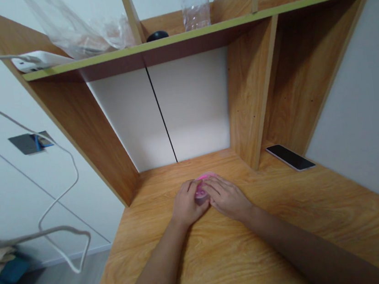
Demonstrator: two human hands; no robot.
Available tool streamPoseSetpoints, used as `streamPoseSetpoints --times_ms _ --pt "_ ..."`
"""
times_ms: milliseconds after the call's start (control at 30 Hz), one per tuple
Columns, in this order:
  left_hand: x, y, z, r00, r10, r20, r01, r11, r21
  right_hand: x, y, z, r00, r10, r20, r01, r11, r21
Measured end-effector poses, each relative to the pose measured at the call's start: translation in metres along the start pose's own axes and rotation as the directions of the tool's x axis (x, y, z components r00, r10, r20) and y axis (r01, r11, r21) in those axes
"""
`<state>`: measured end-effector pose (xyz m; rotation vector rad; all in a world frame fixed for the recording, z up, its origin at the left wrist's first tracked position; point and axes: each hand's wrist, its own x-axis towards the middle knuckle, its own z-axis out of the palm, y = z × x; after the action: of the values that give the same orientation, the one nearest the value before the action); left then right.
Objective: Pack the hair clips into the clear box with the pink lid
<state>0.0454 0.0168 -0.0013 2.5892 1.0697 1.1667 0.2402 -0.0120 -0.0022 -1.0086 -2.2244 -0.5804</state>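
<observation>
A small round pink container (201, 195), partly see-through, rests on the wooden desk (224, 257). Both hands cover much of it, so its exact kind and contents are hard to make out. My left hand (187, 204) wraps around its left side, thumb along the near edge. From the right, my right hand (226, 196) lies over its top and right side with the fingers bent onto it. Bright pink shows at the container's far rim, between and behind the fingers.
A phone (291, 157) lies at the right, by an upright panel. The shelf (177, 40) above holds a clear plastic bottle (195, 3), a plastic bag (93, 36), a black round object (157, 36) and a white power strip (41, 60). Its cable (72, 188) hangs left.
</observation>
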Motion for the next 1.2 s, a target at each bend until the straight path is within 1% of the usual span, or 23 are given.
streamPoseSetpoints --times_ms 167,367,467,533,700,833,933,967,1033,1067,1200 --pt "0.000 -0.005 0.001 1.000 -0.005 0.009 0.005 0.999 -0.037 0.000 0.001 0.002 1.000 -0.018 -0.017 0.018 0.999 0.028" --pt "-0.001 -0.009 0.001 1.000 0.005 0.006 -0.005 0.998 -0.055 -0.001 -0.003 0.007 0.999 -0.041 0.006 0.041 0.998 -0.047" --pt "-0.002 -0.011 0.002 1.000 0.008 0.004 -0.008 0.998 -0.061 -0.002 -0.005 0.009 0.999 -0.037 0.000 0.037 0.999 -0.031" --pt "-0.002 -0.012 0.002 1.000 0.010 0.005 -0.009 0.998 -0.065 -0.002 -0.005 0.010 1.000 -0.025 -0.019 0.025 1.000 -0.008" --pt "-0.003 -0.014 0.002 1.000 0.015 0.023 -0.014 0.998 -0.062 -0.004 -0.003 0.011 0.997 -0.038 -0.062 0.042 0.998 0.055" --pt "-0.002 -0.013 0.001 1.000 0.002 -0.001 -0.002 0.994 -0.108 0.001 0.004 0.000 1.000 -0.010 -0.020 0.013 0.987 0.162" --pt "-0.002 -0.014 0.002 1.000 -0.015 -0.013 0.013 0.986 -0.168 0.002 0.017 -0.011 0.998 -0.043 0.036 0.030 0.950 0.310" --pt "-0.003 -0.015 0.003 0.999 -0.024 -0.022 0.020 0.981 -0.191 0.001 0.023 -0.013 0.998 -0.004 0.059 -0.016 0.939 0.343" --pt "-0.004 -0.019 0.006 0.998 -0.051 -0.043 0.039 0.971 -0.238 -0.004 0.034 -0.014 0.988 0.116 0.104 -0.147 0.910 0.387" --pt "-0.005 -0.021 0.007 0.997 -0.066 -0.046 0.052 0.964 -0.260 -0.007 0.039 -0.013 0.982 0.148 0.121 -0.185 0.891 0.415" --pt "-0.008 -0.027 0.011 0.994 -0.110 -0.008 0.102 0.943 -0.316 -0.015 0.047 -0.008 0.965 0.183 0.189 -0.256 0.810 0.528"
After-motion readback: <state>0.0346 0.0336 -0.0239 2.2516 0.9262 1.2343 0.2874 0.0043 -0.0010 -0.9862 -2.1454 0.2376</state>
